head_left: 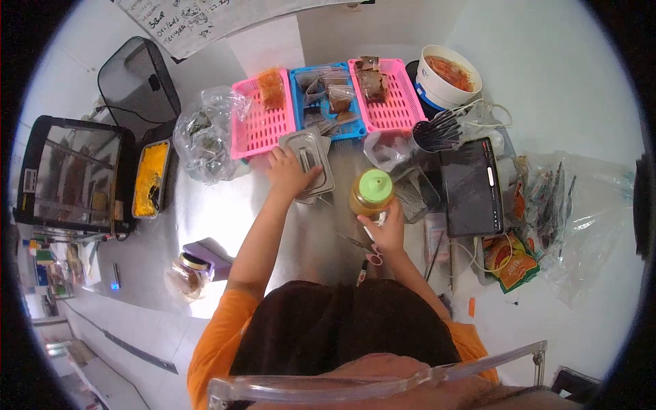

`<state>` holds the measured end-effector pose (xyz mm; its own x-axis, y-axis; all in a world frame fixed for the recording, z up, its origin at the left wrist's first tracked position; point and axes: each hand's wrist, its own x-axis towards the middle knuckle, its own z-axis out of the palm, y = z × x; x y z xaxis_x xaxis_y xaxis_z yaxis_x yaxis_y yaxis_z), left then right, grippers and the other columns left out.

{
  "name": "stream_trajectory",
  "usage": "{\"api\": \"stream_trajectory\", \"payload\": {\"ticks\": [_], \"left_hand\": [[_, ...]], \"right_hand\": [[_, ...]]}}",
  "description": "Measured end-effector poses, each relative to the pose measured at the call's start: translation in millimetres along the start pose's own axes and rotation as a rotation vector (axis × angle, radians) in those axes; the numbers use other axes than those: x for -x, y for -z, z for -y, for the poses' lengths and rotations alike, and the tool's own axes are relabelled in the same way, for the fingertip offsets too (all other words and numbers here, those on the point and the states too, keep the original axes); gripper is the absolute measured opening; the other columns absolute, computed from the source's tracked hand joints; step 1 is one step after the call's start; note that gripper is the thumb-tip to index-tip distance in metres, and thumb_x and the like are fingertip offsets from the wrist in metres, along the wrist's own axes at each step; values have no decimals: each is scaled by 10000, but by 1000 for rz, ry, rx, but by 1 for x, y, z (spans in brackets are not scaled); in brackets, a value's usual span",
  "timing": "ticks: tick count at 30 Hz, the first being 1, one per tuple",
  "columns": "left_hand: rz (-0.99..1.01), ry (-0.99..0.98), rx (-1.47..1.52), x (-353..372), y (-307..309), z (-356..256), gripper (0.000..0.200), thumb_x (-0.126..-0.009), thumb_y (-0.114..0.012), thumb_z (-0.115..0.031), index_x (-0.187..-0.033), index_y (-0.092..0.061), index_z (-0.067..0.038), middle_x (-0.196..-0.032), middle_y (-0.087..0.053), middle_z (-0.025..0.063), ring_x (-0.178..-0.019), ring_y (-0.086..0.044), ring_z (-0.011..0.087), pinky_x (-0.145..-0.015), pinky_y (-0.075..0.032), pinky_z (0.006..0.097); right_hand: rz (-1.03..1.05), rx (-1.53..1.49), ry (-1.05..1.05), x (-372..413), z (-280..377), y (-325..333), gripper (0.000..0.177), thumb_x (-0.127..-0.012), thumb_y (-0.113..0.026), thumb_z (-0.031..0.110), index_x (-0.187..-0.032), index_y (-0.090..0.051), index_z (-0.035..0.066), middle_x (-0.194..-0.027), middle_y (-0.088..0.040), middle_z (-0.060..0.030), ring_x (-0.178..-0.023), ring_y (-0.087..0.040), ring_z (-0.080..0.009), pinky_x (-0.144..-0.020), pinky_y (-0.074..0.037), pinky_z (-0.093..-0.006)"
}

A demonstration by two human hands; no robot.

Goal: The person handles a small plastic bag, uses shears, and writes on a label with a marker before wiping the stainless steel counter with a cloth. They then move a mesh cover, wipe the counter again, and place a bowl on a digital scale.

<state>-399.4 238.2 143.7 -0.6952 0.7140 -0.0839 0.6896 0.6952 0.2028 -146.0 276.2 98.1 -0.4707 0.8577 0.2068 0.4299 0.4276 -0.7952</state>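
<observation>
My left hand [290, 174] is at a rectangular steel lid with a recessed handle [312, 154]. Its thumb lies across the lid and the other fingers curl at the left edge. What is under the lid is mostly hidden. My right hand [387, 229] grips the near side of a squeeze bottle [375, 188] with a light green cap and yellowish contents. Something small and white [374, 225] shows between the hand and the bottle. Scissors with pink handles [373, 257] lie on the steel table [314, 239], just left of the right wrist.
Along the back stand a pink basket [239, 140], a blue basket [298, 102] and another pink basket [403, 89], holding packets. A tablet [471, 188] and black utensils [437, 133] are right. A yellow-filled tray [150, 178] and a jar [186, 275] are left.
</observation>
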Motion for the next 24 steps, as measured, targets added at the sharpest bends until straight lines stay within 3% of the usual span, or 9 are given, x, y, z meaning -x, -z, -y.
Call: {"api": "stream_trajectory", "payload": {"ticks": [4,6,7,11,14,15,18,21,24], "left_hand": [[129,8,61,0,-5,-3,1200,-517,-659,-667,-1298,-133,77,-1355,-113,315,-1243,-241,413,-928,-350,446],[254,-12,96,-3,-4,3,1306,-474,-668,-689,-1336,-20,47,-1358,-59,333,-1237,-250,424,-975,-317,413],[164,-106,118,-2,-11,7,1286,-474,-698,-649,-1344,-32,23,-1347,-109,328,-1194,-315,435,-950,-342,424],[191,-48,289,2,-11,11,1288,-465,-801,-467,-1327,7,48,-1266,-250,328,-1137,-393,405,-901,-395,375],[39,-76,322,1,-37,32,1254,-494,-800,-438,-1329,4,42,-1256,-259,334,-1119,-401,417,-905,-390,390],[-47,-129,395,3,-39,37,1251,-505,-807,-406,-1325,19,50,-1242,-281,334,-1112,-403,418,-908,-386,390],[102,-45,563,16,-12,28,1288,-515,-807,-410,-1309,79,84,-1333,-168,313,-1241,-249,381,-1011,-263,375],[78,-142,547,5,-28,40,1288,-520,-815,-379,-1317,98,57,-1332,-191,297,-1236,-270,361,-1012,-262,364],[142,-191,521,-9,-36,51,1276,-530,-812,-354,-1319,105,52,-1349,-167,283,-1238,-276,350,-1004,-279,350]], "right_hand": [[107,9,-64,-7,-7,-4,812,-663,-731,299,-1237,-267,-38,-1098,-454,-232,-1015,-471,-363,-839,-395,-408],[124,-55,-134,-9,-1,-7,742,-685,-715,288,-1198,-295,-45,-1052,-498,-248,-973,-510,-379,-797,-417,-406],[130,-89,-169,-11,4,-9,708,-696,-708,283,-1178,-309,-48,-1030,-520,-255,-951,-529,-388,-776,-428,-405],[44,-13,-13,-28,-3,-31,725,-728,-676,246,-1229,-242,-47,-1004,-539,-262,-920,-542,-408,-758,-447,-412],[-35,-155,81,-51,-11,-53,717,-738,-657,192,-1267,-220,-18,-1038,-523,-263,-915,-542,-400,-752,-451,-413],[145,-272,-122,-57,-3,-47,775,-721,-642,110,-1303,-152,-39,-1196,-395,-284,-1049,-448,-425,-903,-362,-419],[149,-49,-29,-61,5,-36,678,-735,-617,109,-1271,-230,-42,-1175,-415,-260,-1029,-468,-418,-861,-403,-423],[143,216,-5,-51,16,7,477,-748,-591,130,-1153,-401,-36,-1146,-430,-237,-934,-539,-378,-761,-460,-428],[169,535,-188,-35,10,45,263,-738,-572,145,-952,-550,-6,-992,-521,-196,-797,-570,-362,-698,-468,-418]]}}
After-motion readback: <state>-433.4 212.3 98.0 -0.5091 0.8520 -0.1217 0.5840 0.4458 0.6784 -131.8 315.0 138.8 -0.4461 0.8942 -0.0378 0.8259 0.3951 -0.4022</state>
